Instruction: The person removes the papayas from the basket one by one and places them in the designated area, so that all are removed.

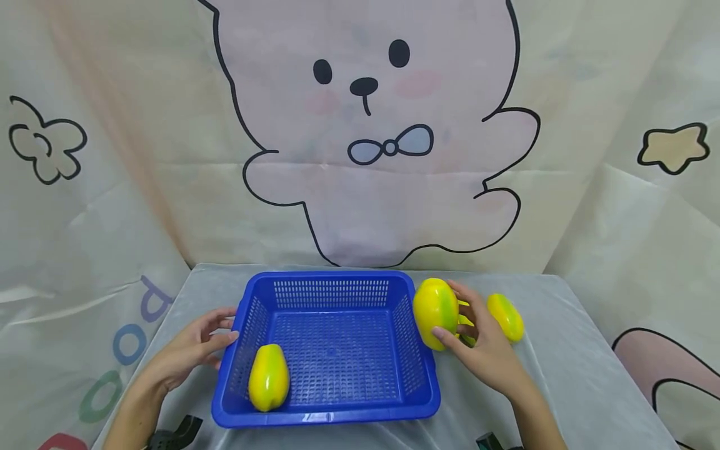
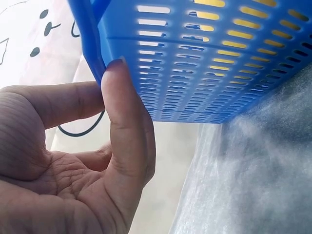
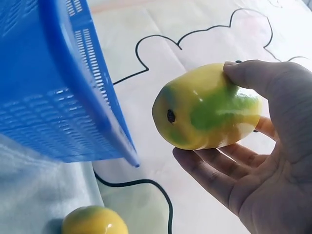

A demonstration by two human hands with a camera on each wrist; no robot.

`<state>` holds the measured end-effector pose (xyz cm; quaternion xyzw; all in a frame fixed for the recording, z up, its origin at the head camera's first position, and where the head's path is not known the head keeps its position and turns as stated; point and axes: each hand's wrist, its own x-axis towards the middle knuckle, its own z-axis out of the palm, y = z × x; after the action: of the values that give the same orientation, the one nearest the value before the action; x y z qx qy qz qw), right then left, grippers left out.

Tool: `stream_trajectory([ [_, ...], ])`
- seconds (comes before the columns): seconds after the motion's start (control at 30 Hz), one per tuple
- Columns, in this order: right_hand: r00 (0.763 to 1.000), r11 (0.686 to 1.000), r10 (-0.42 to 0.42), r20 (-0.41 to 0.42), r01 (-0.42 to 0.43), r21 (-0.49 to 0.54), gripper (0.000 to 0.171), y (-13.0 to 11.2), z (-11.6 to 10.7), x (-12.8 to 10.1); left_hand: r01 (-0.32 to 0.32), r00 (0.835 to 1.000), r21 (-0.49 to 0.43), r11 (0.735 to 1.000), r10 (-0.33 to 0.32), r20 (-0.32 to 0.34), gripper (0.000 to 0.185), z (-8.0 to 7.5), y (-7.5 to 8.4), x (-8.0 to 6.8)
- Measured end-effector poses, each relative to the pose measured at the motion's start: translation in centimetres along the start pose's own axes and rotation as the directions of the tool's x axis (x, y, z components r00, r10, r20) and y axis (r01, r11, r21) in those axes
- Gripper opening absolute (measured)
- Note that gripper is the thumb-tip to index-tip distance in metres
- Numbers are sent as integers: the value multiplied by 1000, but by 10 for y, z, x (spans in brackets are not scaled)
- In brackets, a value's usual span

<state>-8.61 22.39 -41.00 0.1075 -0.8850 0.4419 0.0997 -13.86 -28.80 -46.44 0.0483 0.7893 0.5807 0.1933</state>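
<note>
Right hand point(image 1: 484, 350) grips a yellow-green mango point(image 1: 435, 312), thumb on the near side and fingers wrapped round the far side, lifted just off the table point(image 1: 590, 375). That held mango sits just right of the blue basket point(image 1: 332, 409), next to its right rim and about level with the rim top, not inside. In the right wrist view the same mango point(image 3: 207, 109) rests against the palm and fingers of the right hand point(image 3: 263, 161), dark stem spot facing the basket wall point(image 3: 73, 97), a small gap between fruit and wall.

Left hand point(image 1: 194, 350) is at the basket's left wall, fingers relaxed and mostly straight, fingertips touching the rim. Left wrist view: thumb point(image 2: 126, 122) pressed flat against the outer edge of the slotted blue wall point(image 2: 204, 63), palm open, nothing grasped.

Second mango point(image 1: 269, 377) lies inside the basket, near-left corner, upright-ish, touching the basket floor. Third mango point(image 1: 506, 317) lies on the table right of the right hand, far side, partly hidden behind the fingers; it shows also at the bottom edge of the right wrist view point(image 3: 95, 222).

Basket sits centre of the table, which is covered in a pale grey cloth. Behind it hangs a backdrop with a cartoon bear point(image 1: 365, 125) in a bow tie, a star outline point(image 1: 673, 147) to the right, a flower outline point(image 1: 47, 140) to the left.
</note>
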Motion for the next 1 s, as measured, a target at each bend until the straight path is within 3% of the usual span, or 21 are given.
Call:
stream_trajectory([
  [0.43,994,996,91,-58,-91,-4,76,20,0,-15,25,1000,8,1000,-25,-16,76,2,3,-1],
  [0.67,993,995,96,-68,-97,-5,75,35,4,-24,36,999,0,999,-36,-19,77,3,2,-4],
  [1.0,979,978,197,-53,-200,-61,76,54,13,-38,-10,1000,1,1000,10,-7,75,-1,4,-3],
])
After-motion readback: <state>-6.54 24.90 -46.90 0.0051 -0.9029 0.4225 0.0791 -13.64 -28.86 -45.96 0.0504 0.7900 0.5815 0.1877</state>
